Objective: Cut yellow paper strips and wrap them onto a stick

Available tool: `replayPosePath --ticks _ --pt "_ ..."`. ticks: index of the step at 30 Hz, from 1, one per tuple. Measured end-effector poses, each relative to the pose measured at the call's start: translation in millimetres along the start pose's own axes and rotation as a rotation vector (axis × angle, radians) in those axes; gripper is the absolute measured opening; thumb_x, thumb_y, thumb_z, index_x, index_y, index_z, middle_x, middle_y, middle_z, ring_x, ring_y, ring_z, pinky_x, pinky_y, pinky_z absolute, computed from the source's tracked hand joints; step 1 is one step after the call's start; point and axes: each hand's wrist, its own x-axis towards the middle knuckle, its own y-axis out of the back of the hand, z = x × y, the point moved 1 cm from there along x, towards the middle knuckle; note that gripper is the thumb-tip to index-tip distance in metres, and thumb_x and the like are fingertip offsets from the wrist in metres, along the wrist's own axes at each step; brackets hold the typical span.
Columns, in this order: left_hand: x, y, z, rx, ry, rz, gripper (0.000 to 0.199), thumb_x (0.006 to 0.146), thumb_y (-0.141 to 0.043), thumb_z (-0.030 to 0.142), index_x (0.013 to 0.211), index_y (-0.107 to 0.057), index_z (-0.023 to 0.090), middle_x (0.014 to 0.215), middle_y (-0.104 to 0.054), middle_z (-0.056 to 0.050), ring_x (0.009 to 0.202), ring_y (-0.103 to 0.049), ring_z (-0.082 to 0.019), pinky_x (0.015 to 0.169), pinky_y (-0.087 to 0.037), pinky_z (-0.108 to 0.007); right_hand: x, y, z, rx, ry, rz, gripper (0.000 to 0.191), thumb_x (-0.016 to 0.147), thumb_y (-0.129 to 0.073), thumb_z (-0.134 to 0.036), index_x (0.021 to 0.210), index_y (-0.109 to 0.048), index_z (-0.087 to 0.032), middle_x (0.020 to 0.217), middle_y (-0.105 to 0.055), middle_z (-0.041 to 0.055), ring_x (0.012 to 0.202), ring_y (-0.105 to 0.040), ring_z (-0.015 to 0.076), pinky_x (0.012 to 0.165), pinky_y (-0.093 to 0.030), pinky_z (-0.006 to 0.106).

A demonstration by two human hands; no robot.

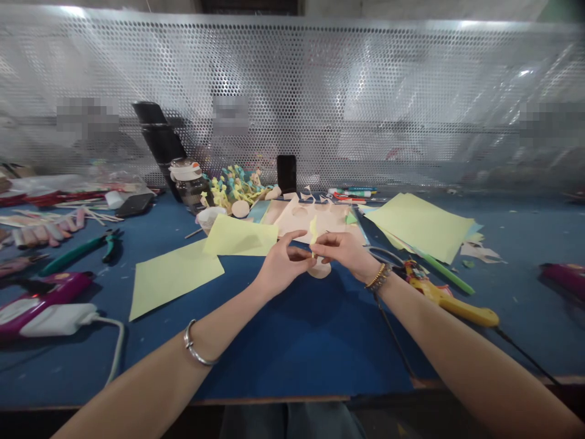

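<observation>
A small, narrow yellow paper piece point(313, 228) stands upright between my fingertips, over the middle of the table. My right hand point(346, 249) pinches it from the right side. From the left, my left hand point(287, 262) closes thumb and fingertips on its lower end, with the index finger raised. My fingers hide the lower part of the piece. Just below them shows a pale round paper disc point(320, 271). Left of my hands lie two yellow paper sheets, one point(242, 236) overlapping the other point(176, 277). Behind them is a beige sheet with cut-outs point(322, 218).
A yellow-handled tool point(466, 310) with a cord, scissors point(386, 253) and a green pen point(450, 274) lie right, near stacked yellow sheets point(420, 222). Green pliers point(75, 255) and a purple power strip point(59, 289) lie left. Behind stand a jar point(189, 186), paper flowers point(235, 186) and a phone point(287, 174).
</observation>
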Motion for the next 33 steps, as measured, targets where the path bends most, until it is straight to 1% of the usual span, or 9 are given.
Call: replayPosePath --ticks 3,6,11,14,18,21,24,27,33 --pt "0.9 -0.2 -0.3 -0.041 0.011 -0.018 0.055 0.069 -0.065 0.015 0.122 -0.05 0.015 0.082 -0.071 -0.004 0.079 -0.067 -0.018 0.074 -0.051 -0.03 -0.7 0.7 -1.9 -0.011 -0.001 0.003 0.023 0.072 -0.07 -0.04 0.074 -0.069 -0.017 0.075 -0.068 0.0028 0.072 -0.062 0.0139 0.061 -0.051 0.024" --pt "1.3 0.4 0.0 -0.063 0.034 -0.004 0.046 0.073 -0.064 0.019 0.117 -0.055 0.014 0.082 -0.072 -0.005 0.083 -0.067 -0.019 0.08 -0.049 -0.031 -1.1 0.8 -2.1 -0.031 -0.004 -0.001 0.023 0.073 -0.069 -0.041 0.074 -0.069 -0.018 0.076 -0.07 0.0037 0.075 -0.064 0.0155 0.063 -0.051 0.025" --pt "1.0 0.8 -0.3 -0.116 0.066 -0.016 0.05 0.071 -0.071 0.024 0.117 -0.055 0.015 0.083 -0.073 -0.006 0.084 -0.067 -0.02 0.08 -0.05 -0.032 -0.1 0.2 -0.4 -0.067 0.0 0.008 0.022 0.072 -0.071 -0.039 0.077 -0.07 -0.018 0.077 -0.07 0.0038 0.074 -0.064 0.0158 0.06 -0.052 0.025" --pt "1.9 1.5 -2.3 -0.176 0.11 0.002 0.05 0.069 -0.073 0.021 0.116 -0.057 0.016 0.082 -0.073 -0.005 0.082 -0.067 -0.018 0.082 -0.05 -0.032 0.7 1.2 -1.8 -0.082 0.006 0.01 0.022 0.075 -0.068 -0.039 0.084 -0.07 -0.019 0.083 -0.07 0.0044 0.077 -0.064 0.0161 0.059 -0.052 0.025" --pt "3.7 3.2 -5.9 -0.366 0.241 0.019 0.043 0.07 -0.073 0.017 0.112 -0.06 0.016 0.088 -0.073 -0.005 0.081 -0.067 -0.014 0.085 -0.049 -0.029 2.0 6.0 -4.2 -0.121 0.067 0.09 0.026 0.078 -0.064 -0.036 0.098 -0.068 -0.019 0.094 -0.07 0.0061 0.076 -0.064 0.0151 0.059 -0.053 0.025" --pt "5.1 4.5 -8.0 -0.468 0.288 0.007 0.033 0.07 -0.074 0.02 0.102 -0.066 0.015 0.091 -0.073 -0.006 0.078 -0.067 -0.012 0.086 -0.049 -0.027 2.1 7.9 -4.2 -0.19 0.158 0.097 0.025 0.078 -0.064 -0.035 0.095 -0.067 -0.017 0.09 -0.069 0.0065 0.074 -0.063 0.0153 0.059 -0.053 0.027" --pt "6.6 5.9 -10.2 -0.529 0.307 0.008 0.028 0.068 -0.076 0.019 0.095 -0.069 0.017 0.085 -0.073 -0.004 0.073 -0.067 -0.01 0.084 -0.049 -0.025 0.8 6.1 -3.5 -0.217 0.207 0.05 0.021 0.075 -0.066 -0.033 0.089 -0.065 -0.017 0.084 -0.067 0.0051 0.073 -0.062 0.0157 0.059 -0.051 0.028" --pt "8.1 7.2 -11.7 -0.584 0.331 0.021 0.025 0.068 -0.077 0.018 0.091 -0.068 0.017 0.082 -0.073 -0.002 0.07 -0.066 -0.009 0.08 -0.05 -0.023 -0.9 2.9 -5.0 -0.204 0.239 0.015 0.015 0.075 -0.066 -0.029 0.085 -0.062 -0.018 0.084 -0.066 0.0037 0.073 -0.062 0.0146 0.062 -0.051 0.028" --pt "8.2 8.4 -11.0 -0.609 0.358 0.052 0.026 0.066 -0.078 0.017 0.087 -0.063 0.017 0.078 -0.072 0.0 0.068 -0.065 -0.008 0.075 -0.05 -0.021 -2.5 0.2 -9.7 -0.255 0.273 0.027 0.012 0.073 -0.066 -0.025 0.081 -0.061 -0.018 0.081 -0.066 0.002 0.074 -0.062 0.0137 0.068 -0.051 0.028"
